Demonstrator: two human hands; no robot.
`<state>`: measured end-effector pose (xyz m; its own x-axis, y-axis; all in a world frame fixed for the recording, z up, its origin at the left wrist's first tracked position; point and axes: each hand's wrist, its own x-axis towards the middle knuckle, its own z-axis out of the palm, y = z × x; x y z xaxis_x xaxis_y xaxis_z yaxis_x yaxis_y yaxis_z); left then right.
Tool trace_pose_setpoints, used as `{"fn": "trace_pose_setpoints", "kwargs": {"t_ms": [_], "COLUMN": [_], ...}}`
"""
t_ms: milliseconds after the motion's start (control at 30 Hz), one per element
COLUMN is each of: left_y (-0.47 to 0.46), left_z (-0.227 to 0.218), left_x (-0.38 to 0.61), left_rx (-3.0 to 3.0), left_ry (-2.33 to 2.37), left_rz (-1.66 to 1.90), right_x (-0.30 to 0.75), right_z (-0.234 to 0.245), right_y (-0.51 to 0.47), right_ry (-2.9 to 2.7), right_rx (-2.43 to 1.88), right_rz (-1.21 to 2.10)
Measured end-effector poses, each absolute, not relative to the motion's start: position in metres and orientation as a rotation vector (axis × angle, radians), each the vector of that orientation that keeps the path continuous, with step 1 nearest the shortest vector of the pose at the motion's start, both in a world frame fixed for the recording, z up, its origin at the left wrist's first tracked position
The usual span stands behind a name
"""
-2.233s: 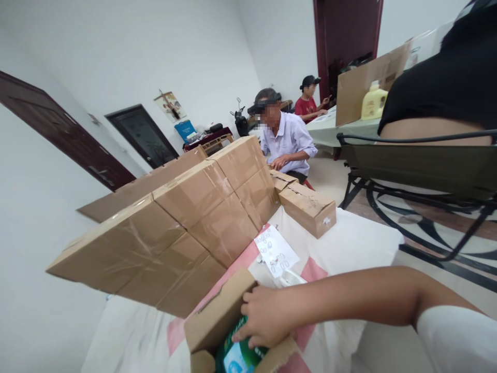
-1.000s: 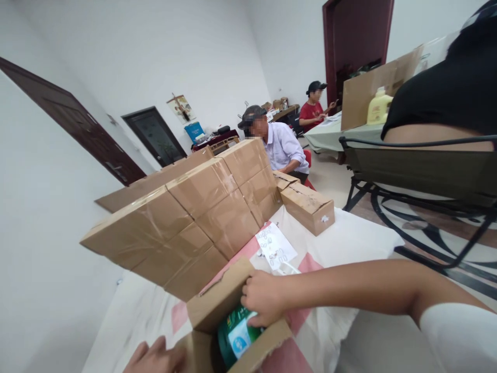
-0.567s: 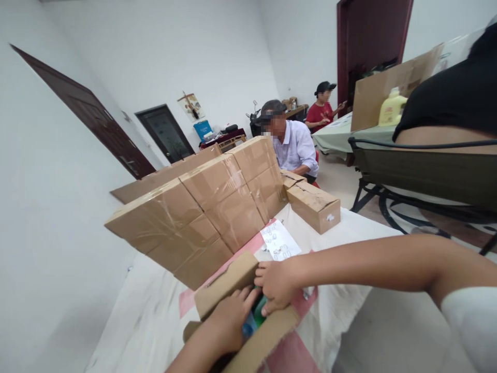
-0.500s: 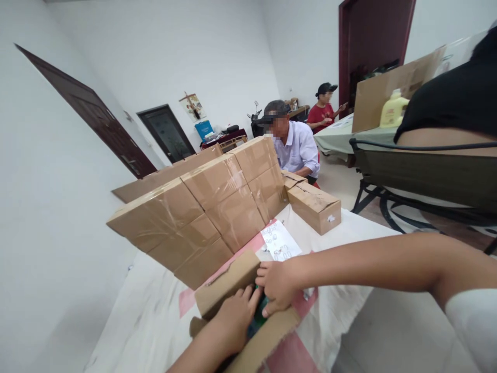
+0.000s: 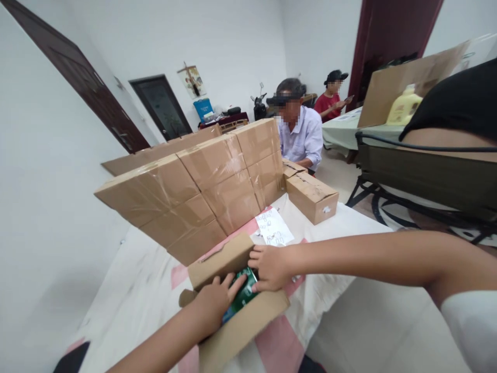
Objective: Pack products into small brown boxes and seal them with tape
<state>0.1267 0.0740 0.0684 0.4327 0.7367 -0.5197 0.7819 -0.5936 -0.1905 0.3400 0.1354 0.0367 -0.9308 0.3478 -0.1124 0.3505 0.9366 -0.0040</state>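
Note:
An open cardboard box point(image 5: 236, 336) lies on the table with its long flaps raised. In it sits a shiny green-and-blue package point(image 5: 245, 296) with pale print, its exact kind unclear. My left hand point(image 5: 214, 304) reaches into the box, fingers spread and resting on top of the package. At the box's far right end, my right hand point(image 5: 273, 267) curls its fingers and thumb around the package's end. Part of the package is hidden by my hands and the flap.
Stacked, taped cartons point(image 5: 194, 202) form a wall behind the box. Beyond the handwritten paper point(image 5: 276, 225) stands a closed carton point(image 5: 312, 197). A seated person point(image 5: 301, 132) works behind the cartons. A dark folding chair point(image 5: 423, 176) stands at right, by a yellow jug point(image 5: 404, 106).
My left hand has drawn back and spread its fingers, so more of the green package shows. My right hand stays at the box's end. The whole view has shifted slightly.

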Motion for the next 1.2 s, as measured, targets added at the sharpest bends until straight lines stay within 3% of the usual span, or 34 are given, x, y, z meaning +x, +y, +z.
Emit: {"fn": "trace_pose_setpoints", "kwargs": {"t_ms": [200,333,467,600,700,800,900,967,1100,1200], "left_y": [0.077,0.079,0.064,0.029,0.007,0.004,0.015,0.025,0.037,0.032], "left_z": [0.072,0.084,0.077,0.023,-0.02,-0.031,-0.022,-0.017,-0.014,-0.004], "left_x": [0.106,0.078,0.021,-0.012,-0.001,0.023,0.041,0.046,0.044,0.043], "left_rx": [2.568,2.565,2.548,2.263,2.358,2.366,1.973,1.711,1.783,2.166], "left_ry": [1.282,1.338,1.526,1.538,1.43,1.4,1.654,1.658,1.474,1.524], "left_rz": [-0.516,-0.261,0.359,0.985,0.885,0.7,0.981,1.148,1.228,1.008], "right_x": [0.355,0.382,0.413,0.43,0.423,0.395,0.364,0.35,0.339,0.336], "right_z": [0.067,0.078,0.064,0.039,0.017,-0.003,-0.015,-0.016,-0.013,-0.012], "right_y": [0.134,0.131,0.119,0.102,0.09,0.082,0.082,0.086,0.099,0.106], "right_ry": [3.242,3.367,3.399,3.395,3.358,3.303,3.067,2.928,3.004,3.261], "right_rx": [0.266,0.364,0.557,0.712,0.781,1.186,1.663,1.755,1.776,1.783], "right_rz": [-0.097,-0.552,-0.899,-0.975,-1.022,-1.345,-1.833,-2.024,-1.973,-1.684]}}
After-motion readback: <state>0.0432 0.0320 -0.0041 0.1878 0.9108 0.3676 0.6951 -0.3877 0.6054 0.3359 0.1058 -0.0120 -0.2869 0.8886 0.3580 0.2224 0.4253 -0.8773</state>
